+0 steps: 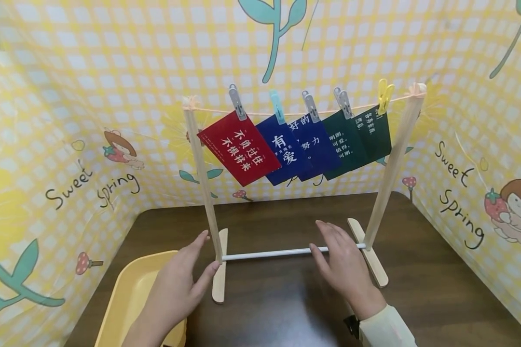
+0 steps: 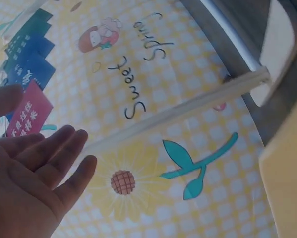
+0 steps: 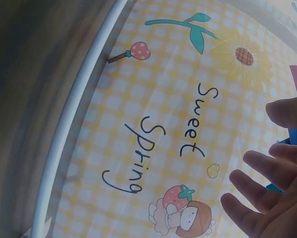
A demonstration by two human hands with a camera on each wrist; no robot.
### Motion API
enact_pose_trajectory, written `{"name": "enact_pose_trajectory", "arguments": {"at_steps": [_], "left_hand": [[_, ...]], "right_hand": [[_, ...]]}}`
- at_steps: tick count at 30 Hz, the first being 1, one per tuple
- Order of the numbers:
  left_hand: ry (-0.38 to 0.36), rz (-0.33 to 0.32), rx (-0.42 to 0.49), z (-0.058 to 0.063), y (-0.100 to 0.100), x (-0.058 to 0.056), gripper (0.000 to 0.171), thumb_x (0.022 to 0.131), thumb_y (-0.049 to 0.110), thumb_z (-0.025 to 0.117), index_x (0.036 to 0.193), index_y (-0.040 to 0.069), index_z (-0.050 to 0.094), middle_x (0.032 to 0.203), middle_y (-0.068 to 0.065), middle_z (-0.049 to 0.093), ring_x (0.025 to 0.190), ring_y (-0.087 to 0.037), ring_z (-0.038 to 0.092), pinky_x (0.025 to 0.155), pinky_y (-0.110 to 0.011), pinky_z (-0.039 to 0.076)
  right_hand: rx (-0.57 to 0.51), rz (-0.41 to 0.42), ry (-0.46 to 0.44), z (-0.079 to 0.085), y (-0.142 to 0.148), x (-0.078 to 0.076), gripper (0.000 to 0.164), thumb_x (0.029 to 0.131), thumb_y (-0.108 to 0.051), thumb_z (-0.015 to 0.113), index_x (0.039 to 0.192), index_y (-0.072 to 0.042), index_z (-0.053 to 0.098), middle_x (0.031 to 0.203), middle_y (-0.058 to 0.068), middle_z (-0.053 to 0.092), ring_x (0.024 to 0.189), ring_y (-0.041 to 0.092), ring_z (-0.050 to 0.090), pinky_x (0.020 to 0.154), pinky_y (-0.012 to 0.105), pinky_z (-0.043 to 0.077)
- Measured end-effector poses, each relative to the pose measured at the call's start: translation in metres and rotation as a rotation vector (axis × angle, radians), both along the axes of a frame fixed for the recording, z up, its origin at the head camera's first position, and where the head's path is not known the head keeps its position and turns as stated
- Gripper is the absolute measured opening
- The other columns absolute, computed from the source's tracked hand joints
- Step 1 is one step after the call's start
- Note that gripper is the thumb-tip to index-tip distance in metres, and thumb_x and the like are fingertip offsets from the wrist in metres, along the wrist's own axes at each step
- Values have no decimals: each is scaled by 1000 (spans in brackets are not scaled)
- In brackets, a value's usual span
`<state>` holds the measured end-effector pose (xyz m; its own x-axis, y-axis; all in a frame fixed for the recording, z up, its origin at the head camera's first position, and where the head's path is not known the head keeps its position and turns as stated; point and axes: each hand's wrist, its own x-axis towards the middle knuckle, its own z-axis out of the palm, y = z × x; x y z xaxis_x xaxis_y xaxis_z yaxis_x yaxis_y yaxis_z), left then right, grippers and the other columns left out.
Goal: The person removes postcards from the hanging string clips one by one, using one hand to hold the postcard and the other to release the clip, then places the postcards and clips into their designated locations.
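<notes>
A small wooden rack carries a peach string (image 1: 260,113) between its left post (image 1: 203,178) and right post (image 1: 392,168). From the string hang a red card (image 1: 243,149), two blue cards and two green cards, overlapping, held by several clothespins; one is yellow (image 1: 384,96), one light blue (image 1: 277,107), the others grey. My left hand (image 1: 178,277) is beside the foot of the left post, fingers relaxed and holding nothing; whether the thumb touches the wood I cannot tell. With fingers spread and nothing in it, my right hand (image 1: 345,265) hovers near the white rod (image 1: 269,253), inside the right post.
At the lower left a yellow tray (image 1: 123,289) lies on the dark brown table (image 1: 260,308), partly behind my left forearm. Wooden feet (image 1: 219,284) stick out at both ends of the rod. Checkered cloth (image 1: 156,58) surrounds the table at the back and sides.
</notes>
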<state>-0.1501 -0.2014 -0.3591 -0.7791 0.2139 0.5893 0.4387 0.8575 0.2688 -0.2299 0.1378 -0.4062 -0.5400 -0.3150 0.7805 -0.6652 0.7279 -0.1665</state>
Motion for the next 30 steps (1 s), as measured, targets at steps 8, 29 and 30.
{"name": "enact_pose_trajectory", "arguments": {"at_steps": [8, 29, 30], "left_hand": [[95, -92, 51, 15, -1, -1, 63, 84, 13, 75, 140, 1, 48, 122, -6, 64, 105, -25, 62, 83, -47, 50], [347, -253, -73, 85, -4, -29, 55, 101, 41, 47, 131, -4, 56, 114, -14, 67, 100, -33, 64, 81, -50, 51], [357, -260, -82, 89, -4, -31, 54, 101, 41, 48, 132, -3, 56, 114, -14, 67, 100, -32, 64, 82, -50, 51]], "right_hand": [[27, 23, -6, 10, -4, 0, 53, 90, -24, 66, 134, 3, 53, 124, 17, 62, 114, 33, 57, 96, 45, 45], [-79, 55, 68, 44, -20, -14, 45, 89, -19, 68, 129, 2, 58, 116, 16, 66, 105, 31, 62, 87, 45, 51], [-83, 58, 65, 45, -21, -15, 46, 89, -18, 68, 129, 1, 58, 117, 16, 66, 105, 31, 62, 88, 45, 51]]}}
